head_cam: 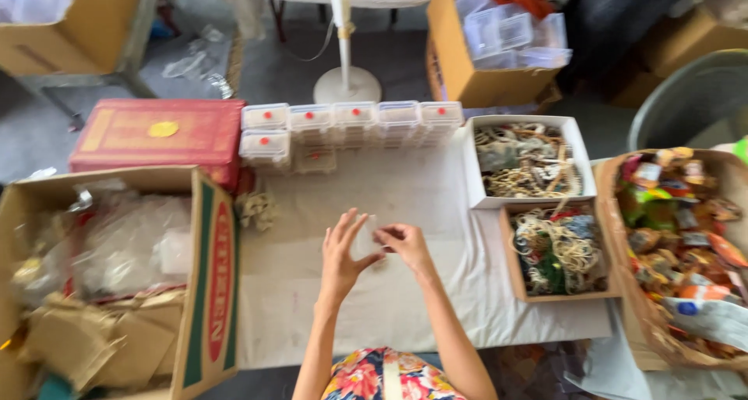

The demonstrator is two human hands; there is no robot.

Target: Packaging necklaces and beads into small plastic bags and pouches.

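Soft daylight, perhaps motion blur throughout.

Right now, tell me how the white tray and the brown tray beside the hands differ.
The white tray is pale, larger and farther from the person; the brown tray is cardboard-coloured, smaller and nearer. The white tray holds mostly tan and grey tangled pieces; the brown tray adds green and red. Both sit open on the white cloth.

small clear item (366, 240) blurred, perhaps a bag

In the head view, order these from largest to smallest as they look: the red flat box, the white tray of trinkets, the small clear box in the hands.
1. Red flat box
2. White tray of trinkets
3. Small clear box
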